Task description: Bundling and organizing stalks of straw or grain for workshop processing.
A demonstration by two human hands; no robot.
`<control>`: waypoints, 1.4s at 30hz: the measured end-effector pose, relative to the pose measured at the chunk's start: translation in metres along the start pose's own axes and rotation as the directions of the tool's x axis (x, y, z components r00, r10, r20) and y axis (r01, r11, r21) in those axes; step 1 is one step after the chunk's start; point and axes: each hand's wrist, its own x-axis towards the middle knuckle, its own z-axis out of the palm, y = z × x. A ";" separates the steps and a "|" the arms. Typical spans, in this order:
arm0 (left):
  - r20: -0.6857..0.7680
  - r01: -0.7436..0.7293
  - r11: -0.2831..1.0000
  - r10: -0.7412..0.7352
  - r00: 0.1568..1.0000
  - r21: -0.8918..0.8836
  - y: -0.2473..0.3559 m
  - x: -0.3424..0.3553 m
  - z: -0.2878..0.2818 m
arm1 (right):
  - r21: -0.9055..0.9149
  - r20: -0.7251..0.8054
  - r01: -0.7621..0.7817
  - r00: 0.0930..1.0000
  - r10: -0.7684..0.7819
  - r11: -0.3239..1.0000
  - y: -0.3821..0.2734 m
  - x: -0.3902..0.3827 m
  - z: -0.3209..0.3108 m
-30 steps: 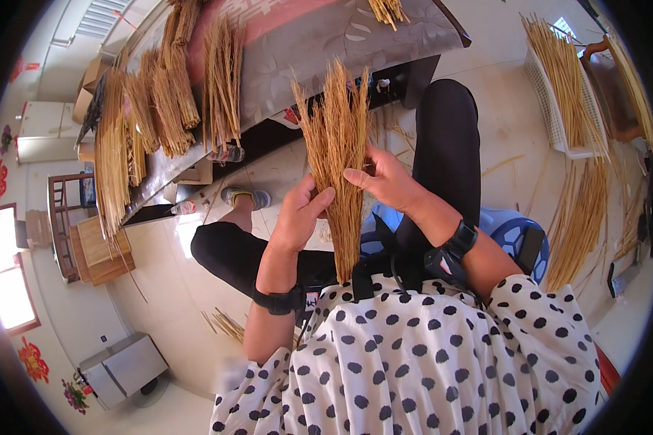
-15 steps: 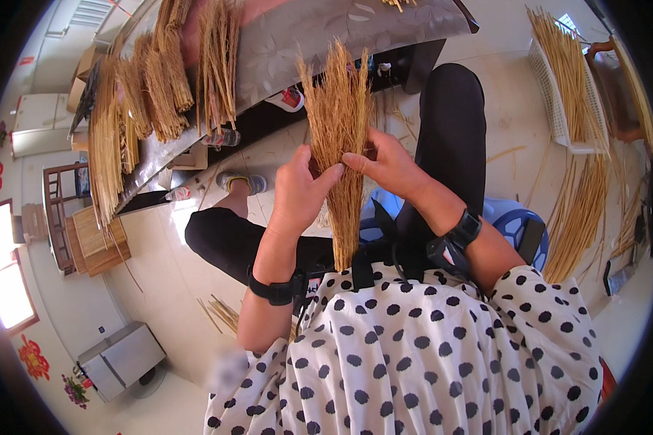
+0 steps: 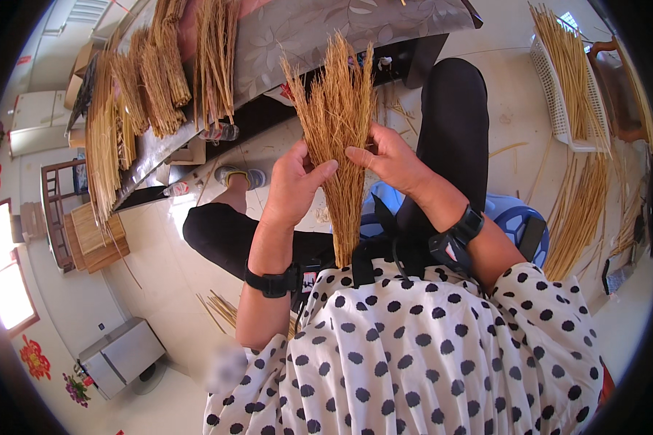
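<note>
The straw bundle (image 3: 339, 138) stood upright above the person's lap, below the table (image 3: 305, 32). The left hand (image 3: 294, 188) and right hand (image 3: 388, 159) grasped its middle, fingers curled around the stalks.

A straw bundle (image 3: 339, 138) is held upright in the middle, gripped between the left hand (image 3: 292, 185) on its left and the right hand (image 3: 389, 158) on its right, with both thumbs laid across the stalks. Its lower end is set down against the lap. Behind it, a table (image 3: 319, 29) is stretched across the top, and more straw bunches (image 3: 159, 80) are laid on the table's left part. Under the table a bottle (image 3: 221, 133) is tucked. Off to the right, a basket (image 3: 562, 87) with long stalks in it is parked on the floor, loose stalks (image 3: 584, 210) being spread in front of it.
</note>
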 end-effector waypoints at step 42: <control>0.149 0.110 0.988 -0.093 0.984 -0.109 0.004 -0.007 0.019 | 0.252 -0.198 0.106 0.979 -0.056 0.962 0.007 0.002 -0.004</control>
